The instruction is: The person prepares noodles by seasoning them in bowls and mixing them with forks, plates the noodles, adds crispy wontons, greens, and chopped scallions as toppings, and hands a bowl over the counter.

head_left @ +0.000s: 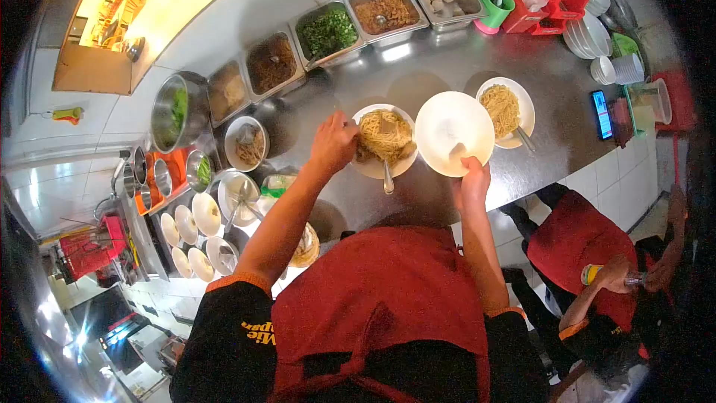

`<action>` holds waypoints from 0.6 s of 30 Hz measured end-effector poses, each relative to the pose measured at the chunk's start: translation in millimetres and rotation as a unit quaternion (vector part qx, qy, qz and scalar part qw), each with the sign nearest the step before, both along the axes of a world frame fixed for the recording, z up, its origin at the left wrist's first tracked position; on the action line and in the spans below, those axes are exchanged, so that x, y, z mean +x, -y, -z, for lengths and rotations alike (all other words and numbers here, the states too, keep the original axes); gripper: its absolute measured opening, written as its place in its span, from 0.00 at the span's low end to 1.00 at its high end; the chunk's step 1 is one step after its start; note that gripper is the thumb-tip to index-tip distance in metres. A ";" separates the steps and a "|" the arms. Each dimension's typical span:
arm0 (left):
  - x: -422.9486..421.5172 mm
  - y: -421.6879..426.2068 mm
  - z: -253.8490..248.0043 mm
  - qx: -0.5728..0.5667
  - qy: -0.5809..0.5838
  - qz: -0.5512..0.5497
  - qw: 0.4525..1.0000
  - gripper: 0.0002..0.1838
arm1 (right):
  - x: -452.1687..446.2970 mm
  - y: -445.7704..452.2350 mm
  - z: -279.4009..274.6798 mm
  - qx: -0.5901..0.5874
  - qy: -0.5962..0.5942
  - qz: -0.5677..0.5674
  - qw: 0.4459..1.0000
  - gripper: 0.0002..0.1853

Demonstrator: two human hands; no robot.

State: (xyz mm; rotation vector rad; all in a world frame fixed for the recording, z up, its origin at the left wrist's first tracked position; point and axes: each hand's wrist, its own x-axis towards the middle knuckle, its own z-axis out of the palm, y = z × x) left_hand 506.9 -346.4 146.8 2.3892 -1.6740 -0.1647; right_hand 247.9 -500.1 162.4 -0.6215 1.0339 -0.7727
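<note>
My left hand [334,143] is at the left rim of a bowl of noodles [384,134], its fingers drawn together; what they hold, if anything, is hidden. A spoon handle [388,179] sticks out of that bowl toward me. My right hand [473,180] grips the near edge of a white bowl [451,123], thumb over the rim. This bowl is tipped so its inside faces up at me, and a small shadow lies in it. Just right of it, a second bowl of noodles [500,108] stands on the counter with a spoon [524,138] in it.
Along the back edge run metal trays of chopped greens [327,32], brown crumbly topping [384,13] and pale balls [441,4]. Several white bowls [205,213] stand at left. A phone [601,115] lies at right. Another person [597,254] works at lower right, holding a bottle.
</note>
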 end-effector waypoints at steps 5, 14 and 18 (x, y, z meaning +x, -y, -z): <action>-3.0 3.4 -29.2 -0.055 -0.038 0.017 0.998 0.09 | -12.0 -0.5 12.5 0.014 -0.010 0.045 0.999 0.31; -37.3 21.9 -19.4 -0.175 -0.112 0.060 0.976 0.16 | -19.9 -4.2 21.8 -0.022 -0.037 0.034 0.998 0.31; -38.9 3.0 -17.8 -0.172 -0.083 0.026 0.981 0.16 | -31.9 -6.6 34.5 -0.046 -0.042 0.017 0.998 0.32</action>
